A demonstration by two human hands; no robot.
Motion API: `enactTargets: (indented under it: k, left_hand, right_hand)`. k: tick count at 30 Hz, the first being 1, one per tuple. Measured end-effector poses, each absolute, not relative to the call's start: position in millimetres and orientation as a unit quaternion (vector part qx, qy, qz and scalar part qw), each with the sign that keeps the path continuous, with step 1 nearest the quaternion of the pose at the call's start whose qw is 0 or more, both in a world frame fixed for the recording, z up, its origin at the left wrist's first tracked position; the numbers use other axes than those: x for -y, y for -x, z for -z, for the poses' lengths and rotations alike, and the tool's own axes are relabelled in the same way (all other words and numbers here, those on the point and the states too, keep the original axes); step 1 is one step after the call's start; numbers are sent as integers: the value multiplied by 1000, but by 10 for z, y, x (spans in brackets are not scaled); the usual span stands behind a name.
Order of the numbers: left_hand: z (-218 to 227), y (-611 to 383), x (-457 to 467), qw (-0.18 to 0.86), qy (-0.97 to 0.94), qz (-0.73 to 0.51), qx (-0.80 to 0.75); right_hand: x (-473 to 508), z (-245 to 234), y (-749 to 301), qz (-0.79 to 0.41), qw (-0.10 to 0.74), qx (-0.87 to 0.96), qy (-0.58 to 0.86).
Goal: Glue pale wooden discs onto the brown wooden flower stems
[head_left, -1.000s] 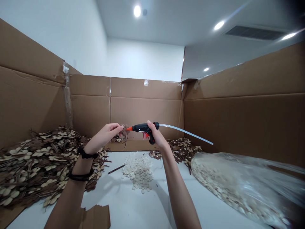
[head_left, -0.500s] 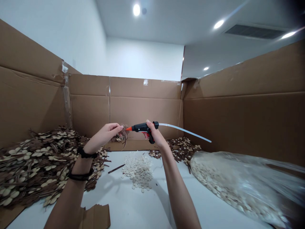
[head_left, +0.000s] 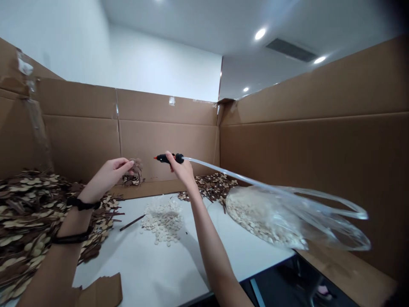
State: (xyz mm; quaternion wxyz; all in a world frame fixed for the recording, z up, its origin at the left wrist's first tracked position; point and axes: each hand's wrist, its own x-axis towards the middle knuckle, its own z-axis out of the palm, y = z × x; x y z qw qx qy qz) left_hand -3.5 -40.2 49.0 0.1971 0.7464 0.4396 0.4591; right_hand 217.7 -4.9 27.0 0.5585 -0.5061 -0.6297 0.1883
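Note:
My right hand (head_left: 180, 169) is closed around a black glue gun (head_left: 168, 158) with an orange tip pointing left; a long clear glue stick (head_left: 217, 169) trails from its back to the right. My left hand (head_left: 110, 174) pinches a small brown wooden piece with thin stems (head_left: 138, 167), held up a short way left of the gun's tip. The two are apart. Below them a small heap of pale wooden discs (head_left: 162, 220) lies on the white table (head_left: 153, 268).
Cardboard walls (head_left: 159, 136) enclose the table on three sides. A large heap of brown stems with pale discs (head_left: 28, 213) fills the left. A smaller brown heap (head_left: 212, 187) and a clear plastic bag of discs (head_left: 271, 213) lie right. A cardboard scrap (head_left: 102, 292) sits at the front.
The view has swung right and tilted. The gun's tip, which was touching the brown piece, has drawn away from it; a gap now shows between my hands.

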Motion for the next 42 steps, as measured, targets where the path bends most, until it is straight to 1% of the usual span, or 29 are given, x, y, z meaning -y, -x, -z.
enactTargets:
  k: [3, 6, 9, 12, 18, 23, 27, 32, 34, 36, 37, 39, 42]
  left_hand:
    - [-424, -7, 311, 202, -768, -422, -438]
    - [-375, -78, 272, 207, -785, -395, -429]
    - [-354, -124, 256, 234, -789, -388, -415]
    - [-348, -112, 236, 257, -785, -382, -415]
    - [-322, -46, 179, 264, -785, -380, -411]
    - [-324, -73, 194, 280, -779, -385, -409]
    - [-336, -96, 233, 275, -784, -381, -405]
    - [-283, -71, 100, 303, -747, -430, -407]
    - [-182, -47, -84, 298, -736, -444, -414]
    - [0, -30, -322, 260, -748, -432, -431]
    - [122, -30, -444, 226, -764, -408, -446]
    - [411, -58, -654, 133, -819, -278, -484]
    - [862, -173, -814, 113, -839, -193, -497]
  right_hand:
    - [-39, -205, -2139, -303, 554, 660, 407]
    - [-85, -145, -2088, -375, 499, 726, 289]
    - [-119, -101, -2037, -384, 463, 754, 265]
    - [-177, -65, -1989, -394, 461, 750, 263]
    - [-271, -25, -1960, -396, 446, 760, 257]
    - [-239, -38, -1976, -404, 459, 756, 234]
    - [-235, -49, -1975, -380, 459, 765, 245]
    - [-197, -68, -2013, -368, 495, 746, 252]
    - [-165, -94, -2054, -377, 521, 720, 259]
    - [-140, -130, -2110, -392, 547, 690, 266]
    - [-132, -147, -2140, -400, 558, 676, 267]
    - [-120, -177, -2199, -412, 577, 654, 263]
    - [-105, -199, -2264, -422, 598, 632, 254]
